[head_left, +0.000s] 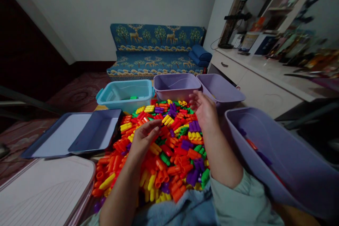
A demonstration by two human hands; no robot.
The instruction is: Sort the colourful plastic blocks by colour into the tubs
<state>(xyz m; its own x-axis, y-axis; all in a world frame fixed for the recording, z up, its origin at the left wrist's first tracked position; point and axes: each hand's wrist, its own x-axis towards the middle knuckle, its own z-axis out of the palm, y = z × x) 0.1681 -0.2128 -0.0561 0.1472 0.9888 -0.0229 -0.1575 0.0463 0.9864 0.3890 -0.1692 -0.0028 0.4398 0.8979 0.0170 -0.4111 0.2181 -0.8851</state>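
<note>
A big heap of plastic bullet-shaped building pieces (182, 162) in red, orange, yellow, green and purple spreads in front of me. Over its middle hovers my left hand (143, 136), fingers stretched to the right and thumb a little apart, with nothing visible in it. My right hand (203, 109) is raised at the heap's far right side, near the middle purple bin (177, 94). Its fingers are loosely bent and apart, and I see nothing held. A light blue bin (124, 104) at the back left has a green piece (134, 97) inside.
Another purple bin (225, 90) stands at the back right. A long purple bin (286, 155) on the right holds a few pieces. Dark blue trays (97, 130) and a white lid (47, 190) lie on the left. Behind are a patterned sofa (159, 61) and a white dresser (259, 74).
</note>
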